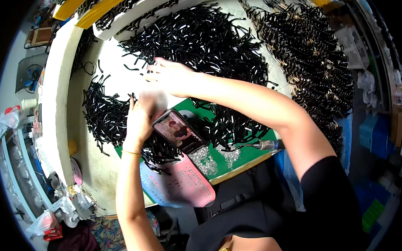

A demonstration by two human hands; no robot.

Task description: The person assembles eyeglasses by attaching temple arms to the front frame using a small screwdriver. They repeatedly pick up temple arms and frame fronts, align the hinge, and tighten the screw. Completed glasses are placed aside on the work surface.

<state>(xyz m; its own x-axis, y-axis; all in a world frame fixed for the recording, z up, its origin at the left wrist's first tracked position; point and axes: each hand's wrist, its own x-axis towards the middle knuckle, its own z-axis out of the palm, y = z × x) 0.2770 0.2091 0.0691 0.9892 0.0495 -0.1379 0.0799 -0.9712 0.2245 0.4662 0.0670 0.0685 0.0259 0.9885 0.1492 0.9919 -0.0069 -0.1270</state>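
My right hand [174,78] reaches across the far middle of the table, its fingers apart beside a few loose black pieces. Nothing shows clearly in its grasp. Closer to me and to the left, my left hand [140,119] is raised at the edge of a pile; blur and glare hide most of its fingers. Around both lie heaps of slim, curved black pieces [192,36] that look like eyeglass temples. A smaller heap [102,114] lies left of my left hand. A phone [179,130] with a lit picture rests right of my left wrist.
A green mat [225,167] carries tiny clear or silvery bits [205,161] and a screwdriver-like tool [267,144]. A pink and blue printed sheet [179,182] lies at the near edge. Dense rows of dark frame-like parts [315,66] stand at right. A white raised edge [56,96] borders the left.
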